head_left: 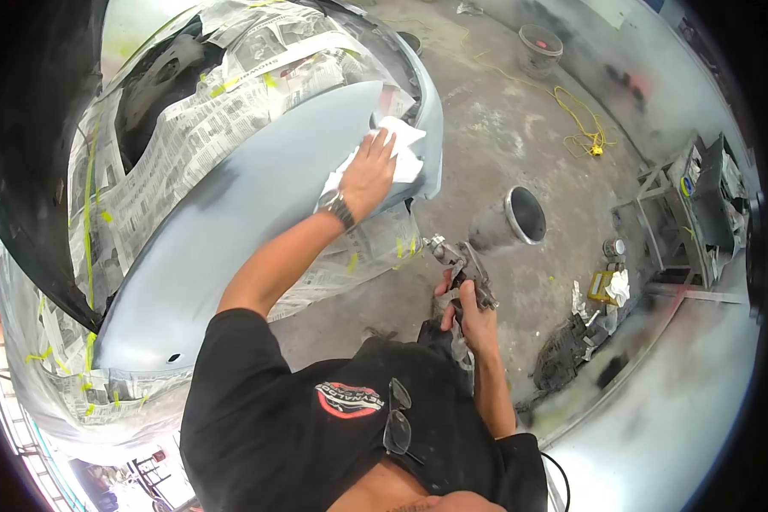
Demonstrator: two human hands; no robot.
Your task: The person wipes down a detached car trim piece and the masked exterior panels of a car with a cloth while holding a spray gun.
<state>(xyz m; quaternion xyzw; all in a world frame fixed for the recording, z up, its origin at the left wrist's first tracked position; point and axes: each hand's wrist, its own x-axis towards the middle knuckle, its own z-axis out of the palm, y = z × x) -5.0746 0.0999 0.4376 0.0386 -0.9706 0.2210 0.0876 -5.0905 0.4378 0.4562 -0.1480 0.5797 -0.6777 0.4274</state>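
Note:
With its fingers laid over a crumpled white cloth [408,162], my left hand [369,175] presses the cloth against a grey-primed car body panel [256,183]. A watch sits on that wrist. The cloth is near the panel's far right end. Away from the panel, above the floor, my right hand [472,314] is closed around a spray gun [465,266], whose metal head points up and away from me. Part of the gun's handle is hidden by the fingers. Newspaper masking [222,128] with yellow-green tape borders the panel.
A bucket [495,224] stands on the floor beyond the spray gun, and another bucket [540,51] is farther back. A yellow cord [582,119] lies coiled there. To the right are a metal stand [657,205], a small can [613,247], a yellow container [603,286] and dark debris [563,354].

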